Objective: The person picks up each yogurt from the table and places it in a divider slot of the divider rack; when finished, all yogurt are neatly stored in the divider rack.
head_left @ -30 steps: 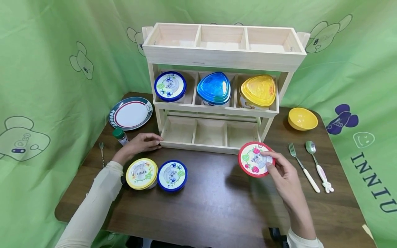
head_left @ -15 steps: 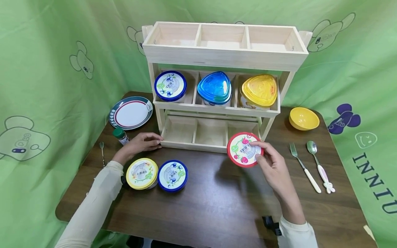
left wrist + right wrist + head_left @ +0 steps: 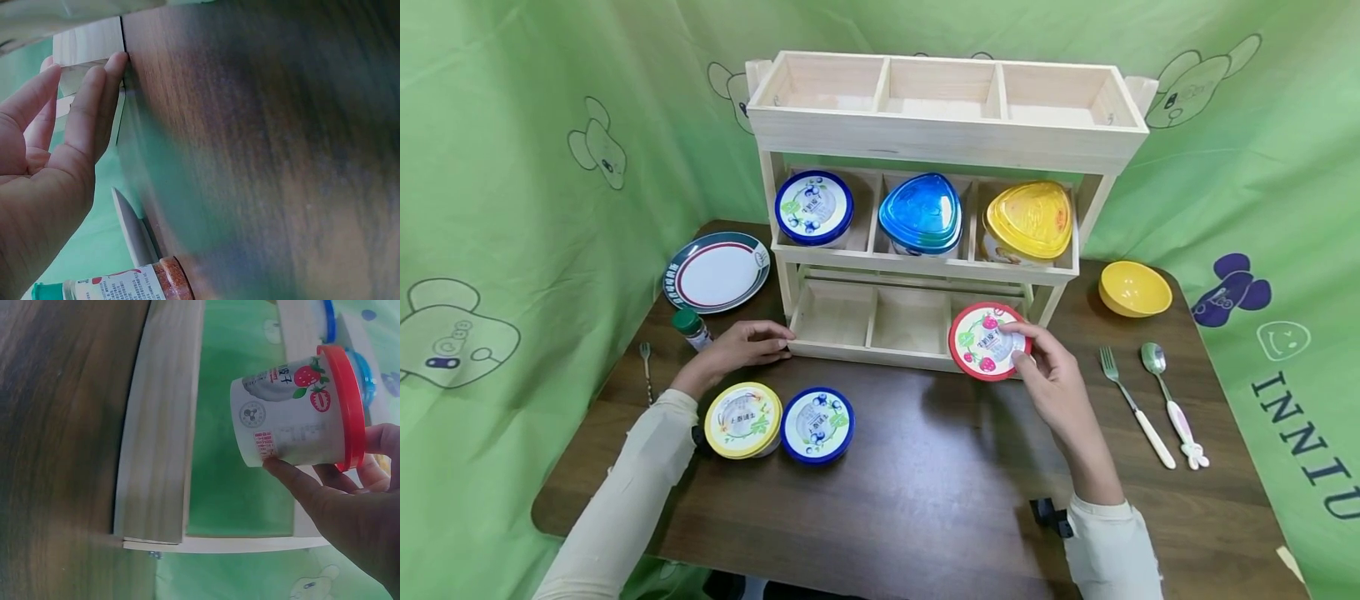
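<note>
My right hand (image 3: 1054,382) holds a white tub (image 3: 294,412) with a red strawberry lid (image 3: 988,342), fingers and thumb around its side. The tub hangs in the air at the front of the wooden rack's lowest tier, over the right compartment's edge. My left hand (image 3: 745,344) touches the left front corner of that tier, and its fingers look fairly straight in the left wrist view. Near the left forearm, a yellow-lidded tub (image 3: 743,420) and a blue-lidded tub (image 3: 817,425) stand side by side on the table.
The three-tier wooden rack (image 3: 947,137) holds a blueberry tub (image 3: 814,207), a blue-lidded tub (image 3: 921,212) and a yellow-lidded tub (image 3: 1028,218) midway up. Left are a plate (image 3: 717,273), a seasoning bottle (image 3: 691,327) and a small fork (image 3: 647,371); right, a yellow bowl (image 3: 1135,289), fork (image 3: 1135,407) and spoon (image 3: 1172,400).
My right hand has carried the red-lidded tub leftward and then farther toward the rack's lowest tier. The left hand has stayed at the rack's corner.
</note>
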{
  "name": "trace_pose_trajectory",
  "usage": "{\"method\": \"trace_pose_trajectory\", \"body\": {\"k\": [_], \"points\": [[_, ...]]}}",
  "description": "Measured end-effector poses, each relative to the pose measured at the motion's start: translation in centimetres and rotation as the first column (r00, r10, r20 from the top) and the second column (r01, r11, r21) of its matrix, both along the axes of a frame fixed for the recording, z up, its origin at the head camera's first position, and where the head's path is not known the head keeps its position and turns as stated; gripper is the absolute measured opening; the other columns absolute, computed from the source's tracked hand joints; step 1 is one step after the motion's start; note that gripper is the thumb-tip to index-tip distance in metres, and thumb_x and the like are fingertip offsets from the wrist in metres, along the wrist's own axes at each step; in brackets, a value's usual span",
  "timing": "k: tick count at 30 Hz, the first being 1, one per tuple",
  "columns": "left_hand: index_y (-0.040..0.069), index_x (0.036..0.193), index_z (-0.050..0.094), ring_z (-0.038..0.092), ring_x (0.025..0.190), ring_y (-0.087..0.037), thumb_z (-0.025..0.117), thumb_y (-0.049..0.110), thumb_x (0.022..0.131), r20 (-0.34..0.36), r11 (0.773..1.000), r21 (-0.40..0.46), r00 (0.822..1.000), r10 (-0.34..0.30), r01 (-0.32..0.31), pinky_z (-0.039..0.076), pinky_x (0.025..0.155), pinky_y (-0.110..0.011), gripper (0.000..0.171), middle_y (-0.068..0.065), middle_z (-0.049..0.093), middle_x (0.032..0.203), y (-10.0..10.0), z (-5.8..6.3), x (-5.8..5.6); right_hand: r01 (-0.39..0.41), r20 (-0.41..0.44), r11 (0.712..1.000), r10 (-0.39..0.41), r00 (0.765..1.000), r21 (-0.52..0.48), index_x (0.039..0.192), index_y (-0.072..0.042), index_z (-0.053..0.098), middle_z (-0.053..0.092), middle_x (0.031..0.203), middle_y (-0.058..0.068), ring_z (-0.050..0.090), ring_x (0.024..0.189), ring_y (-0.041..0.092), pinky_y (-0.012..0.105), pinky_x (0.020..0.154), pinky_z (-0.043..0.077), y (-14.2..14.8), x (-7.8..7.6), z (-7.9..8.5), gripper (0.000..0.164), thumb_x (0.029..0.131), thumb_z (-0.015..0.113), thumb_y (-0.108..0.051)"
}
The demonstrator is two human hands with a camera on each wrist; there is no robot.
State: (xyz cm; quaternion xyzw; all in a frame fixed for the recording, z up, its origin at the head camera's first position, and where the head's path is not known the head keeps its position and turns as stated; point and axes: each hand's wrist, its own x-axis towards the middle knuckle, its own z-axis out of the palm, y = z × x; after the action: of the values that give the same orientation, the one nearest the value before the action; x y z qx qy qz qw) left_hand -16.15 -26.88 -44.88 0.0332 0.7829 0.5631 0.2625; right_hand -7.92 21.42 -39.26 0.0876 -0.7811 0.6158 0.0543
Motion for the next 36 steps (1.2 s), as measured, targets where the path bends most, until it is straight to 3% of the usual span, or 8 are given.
{"method": "trace_pose_trajectory", "body": {"k": [18, 28, 36], "points": [[-0.005, 0.144, 0.062, 0.07, 0.126, -0.03, 0.061, 0.013, 0.113, 0.012, 1.0, 0.001, 1.0, -0.001, 0.001, 0.058, 0.106, -0.033, 0.036, -0.023, 0.061, 0.142, 0.1, 0.1, -0.1, 0.089, 0.081, 0.995, -0.086, 0.993, -0.039, 0.143, 0.004, 0.062, 0.058, 0.136, 0.013, 0.057, 0.11, 0.015, 0.014, 0.086, 0.052, 0.4, -2.8, -1.7, 0.04, 0.106, 0.047, 0.006], [-0.004, 0.144, 0.063, 0.071, 0.125, -0.029, 0.061, 0.013, 0.113, 0.015, 1.0, -0.012, 1.0, 0.001, -0.001, 0.058, 0.106, -0.033, 0.036, -0.023, 0.061, 0.143, 0.1, 0.1, -0.1, 0.134, 0.187, 0.979, -0.105, 0.977, -0.152, 0.147, 0.007, 0.057, 0.061, 0.119, 0.003, 0.059, 0.095, 0.009, 0.015, 0.079, 0.056, 0.4, -3.8, -2.8, 0.041, 0.108, 0.047, 0.004], [-0.005, 0.144, 0.062, 0.07, 0.125, -0.03, 0.06, 0.012, 0.113, 0.016, 1.0, -0.012, 1.0, 0.001, -0.001, 0.058, 0.106, -0.033, 0.036, -0.024, 0.059, 0.143, 0.1, 0.3, -0.1, 0.158, 0.221, 0.977, -0.123, 0.967, -0.145, 0.149, 0.003, 0.057, 0.057, 0.109, 0.002, 0.052, 0.086, 0.009, 0.015, 0.07, 0.048, 0.2, -4.1, -3.3, 0.042, 0.109, 0.048, 0.0]]}}
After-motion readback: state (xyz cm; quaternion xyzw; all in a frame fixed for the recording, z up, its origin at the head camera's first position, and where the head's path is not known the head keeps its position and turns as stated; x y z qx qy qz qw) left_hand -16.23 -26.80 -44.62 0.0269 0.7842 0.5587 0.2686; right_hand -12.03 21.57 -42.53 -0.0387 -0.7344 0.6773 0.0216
